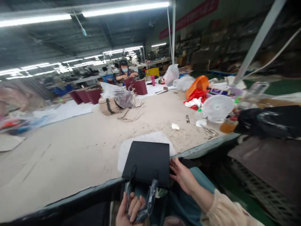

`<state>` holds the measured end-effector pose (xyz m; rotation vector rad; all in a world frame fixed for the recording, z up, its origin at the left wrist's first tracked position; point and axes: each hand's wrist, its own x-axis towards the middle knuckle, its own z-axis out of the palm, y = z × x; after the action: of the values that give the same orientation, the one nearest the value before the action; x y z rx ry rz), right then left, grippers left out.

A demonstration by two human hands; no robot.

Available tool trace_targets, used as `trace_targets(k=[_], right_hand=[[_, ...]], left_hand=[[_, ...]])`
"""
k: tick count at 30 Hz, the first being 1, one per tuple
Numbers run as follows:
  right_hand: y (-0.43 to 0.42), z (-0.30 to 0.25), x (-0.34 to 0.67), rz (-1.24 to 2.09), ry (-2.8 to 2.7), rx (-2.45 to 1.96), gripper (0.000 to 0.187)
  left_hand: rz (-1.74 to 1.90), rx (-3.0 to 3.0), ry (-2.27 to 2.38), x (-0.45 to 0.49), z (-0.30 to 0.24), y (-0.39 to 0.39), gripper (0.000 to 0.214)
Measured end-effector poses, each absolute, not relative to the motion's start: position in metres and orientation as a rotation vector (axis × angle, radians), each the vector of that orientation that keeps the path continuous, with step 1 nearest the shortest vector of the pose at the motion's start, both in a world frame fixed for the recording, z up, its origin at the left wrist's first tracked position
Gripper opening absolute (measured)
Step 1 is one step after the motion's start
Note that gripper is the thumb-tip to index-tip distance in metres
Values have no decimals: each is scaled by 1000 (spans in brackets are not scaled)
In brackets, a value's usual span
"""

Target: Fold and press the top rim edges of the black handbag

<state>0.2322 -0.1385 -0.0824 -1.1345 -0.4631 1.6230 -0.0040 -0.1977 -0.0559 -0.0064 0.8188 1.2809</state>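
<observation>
A black handbag (148,160) lies at the near edge of the table, partly over a white sheet (123,155), its handles toward me. Clear plastic film wraps the handle (150,199). Curled round that handle are the fingers of my left hand (133,208), at the bottom of the view. My right hand (183,175) is beside the bag's right side, its fingers stretched out and the tips at or very near the bag's edge. Whether they touch it I cannot tell.
Scissors (211,132), a white fan (218,108) and an orange bag (197,85) lie at the right of the table (77,147). A brown bundle (109,106) lies farther back, near maroon bags (139,87). A co-worker (124,70) is behind them. Black bags (270,122) lie at right.
</observation>
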Motion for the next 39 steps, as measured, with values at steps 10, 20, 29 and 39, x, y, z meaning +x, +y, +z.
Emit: trace_targets(k=[10,20,29,39], right_hand=[[-138,-58,225,1915,-474,-933,52],[-135,1,191,1611,-1191,-814,63],[-123,-6,183,1308,-1546,-913,58],[-99,-9,193,278,-2353,-999,53]], left_hand=[[1456,-89,622,-4,-32,-193,13],[1084,-441,843,2,-47,-196,19],[881,-466,685,-9,-62,-203,12],[824,-356,540,-13,-86,-199,10]])
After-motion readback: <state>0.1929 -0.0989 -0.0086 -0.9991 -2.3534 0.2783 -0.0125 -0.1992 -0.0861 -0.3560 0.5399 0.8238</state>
